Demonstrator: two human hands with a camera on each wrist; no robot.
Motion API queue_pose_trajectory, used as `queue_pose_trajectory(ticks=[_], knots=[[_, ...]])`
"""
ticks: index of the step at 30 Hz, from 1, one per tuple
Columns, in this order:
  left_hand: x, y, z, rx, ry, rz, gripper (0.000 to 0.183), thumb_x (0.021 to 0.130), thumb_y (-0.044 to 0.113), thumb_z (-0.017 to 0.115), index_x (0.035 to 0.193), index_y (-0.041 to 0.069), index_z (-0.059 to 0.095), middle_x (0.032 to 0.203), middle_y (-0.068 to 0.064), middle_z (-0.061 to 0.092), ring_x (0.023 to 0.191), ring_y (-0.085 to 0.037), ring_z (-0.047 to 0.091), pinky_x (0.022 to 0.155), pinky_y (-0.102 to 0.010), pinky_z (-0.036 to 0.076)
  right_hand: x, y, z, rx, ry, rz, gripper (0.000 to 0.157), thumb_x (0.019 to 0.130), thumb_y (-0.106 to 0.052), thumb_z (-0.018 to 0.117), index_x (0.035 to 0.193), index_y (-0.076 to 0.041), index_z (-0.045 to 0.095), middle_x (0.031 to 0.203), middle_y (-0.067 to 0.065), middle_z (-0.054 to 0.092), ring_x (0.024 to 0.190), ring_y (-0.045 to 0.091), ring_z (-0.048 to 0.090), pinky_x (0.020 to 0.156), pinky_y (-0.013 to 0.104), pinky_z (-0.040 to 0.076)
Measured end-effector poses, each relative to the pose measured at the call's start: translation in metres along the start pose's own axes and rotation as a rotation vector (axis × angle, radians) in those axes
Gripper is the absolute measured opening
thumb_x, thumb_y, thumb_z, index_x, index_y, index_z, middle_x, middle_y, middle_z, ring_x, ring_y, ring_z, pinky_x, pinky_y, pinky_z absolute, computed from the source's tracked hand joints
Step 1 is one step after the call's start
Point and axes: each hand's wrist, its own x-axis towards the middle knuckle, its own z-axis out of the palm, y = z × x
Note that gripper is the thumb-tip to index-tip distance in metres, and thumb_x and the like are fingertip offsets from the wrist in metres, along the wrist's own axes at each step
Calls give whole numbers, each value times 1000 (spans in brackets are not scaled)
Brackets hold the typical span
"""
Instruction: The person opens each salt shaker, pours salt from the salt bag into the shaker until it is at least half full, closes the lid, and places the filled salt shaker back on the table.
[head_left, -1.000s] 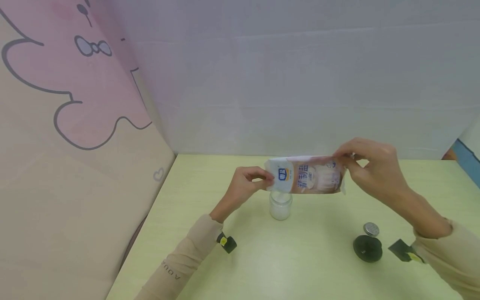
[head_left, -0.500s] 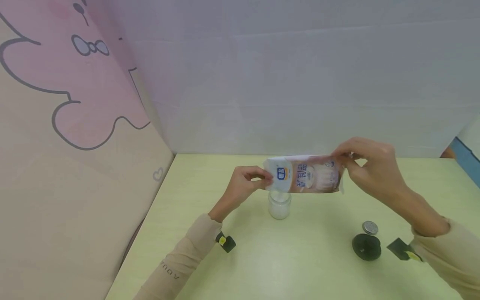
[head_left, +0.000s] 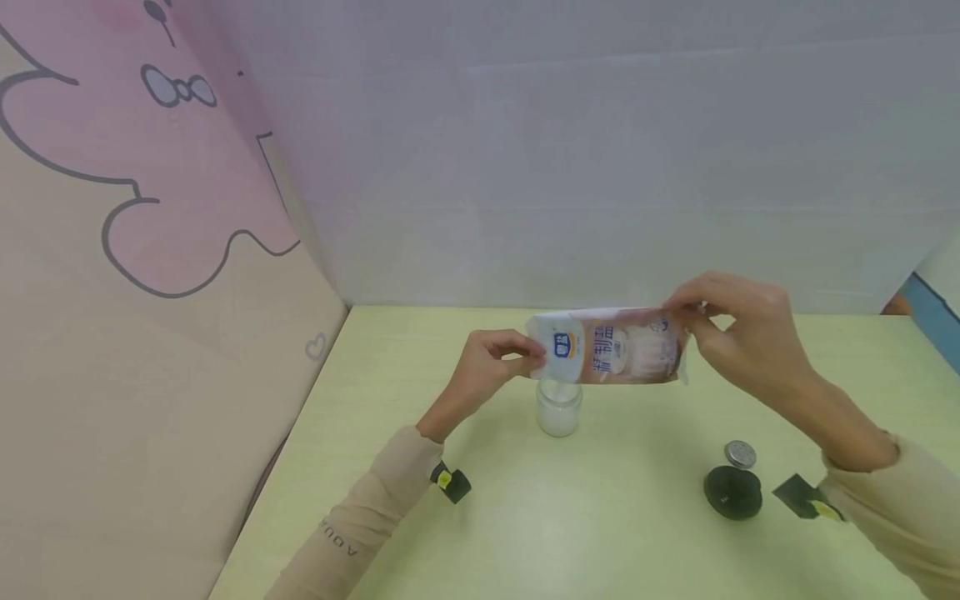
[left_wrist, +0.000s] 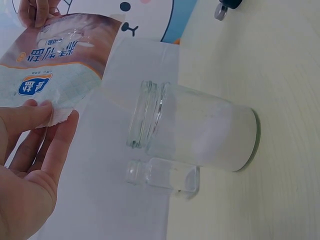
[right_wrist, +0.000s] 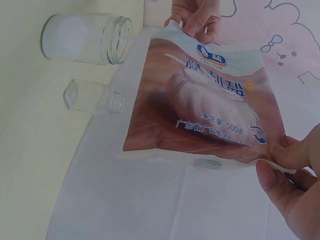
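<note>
A brown and pale-blue bag of salt (head_left: pixel 626 346) is stretched sideways in the air, its printed front facing me. My left hand (head_left: pixel 487 371) pinches its pale end between thumb and fingers. At the brown end, my right hand (head_left: pixel 750 342) pinches the upper corner. Under the bag's left part in the head view stands a clear glass jar (head_left: pixel 558 412), upright, with white contents and an uncovered mouth. Both wrist views show a small clear glass bottle (left_wrist: pixel 172 175) beyond the jar; the bag hides it from the head view.
A round metal lid (head_left: pixel 740 454) with small holes lies on the table (head_left: pixel 600 533), beside a black lid (head_left: pixel 733 492). They sit left of my right cuff. A grey-white curtain (head_left: pixel 562 167) borders the back edge, and a printed cloth (head_left: pixel 150 375) hangs along the left.
</note>
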Motion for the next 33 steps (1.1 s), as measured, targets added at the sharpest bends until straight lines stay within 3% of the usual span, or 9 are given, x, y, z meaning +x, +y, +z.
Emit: queue_pose_trajectory(ticks=[13,33], knots=[[0,-4,-1,1,-3,18,10,82,-1,71,91,-4,71,95,-12,69,94,-24,66,77,-39,57,2,-3,-1,9,-7,-3,31,66,27,62,75,-2,70,73,4,68,71,-3,57,66,6,47],[0,-3,1,7,8,-11,11,81,-6,69,93,-8,69,96,-16,69,95,-21,65,77,-36,57,2,-2,0,10,-11,-2,32,66,28,61,74,-2,70,73,4,67,70,-1,57,66,6,47]])
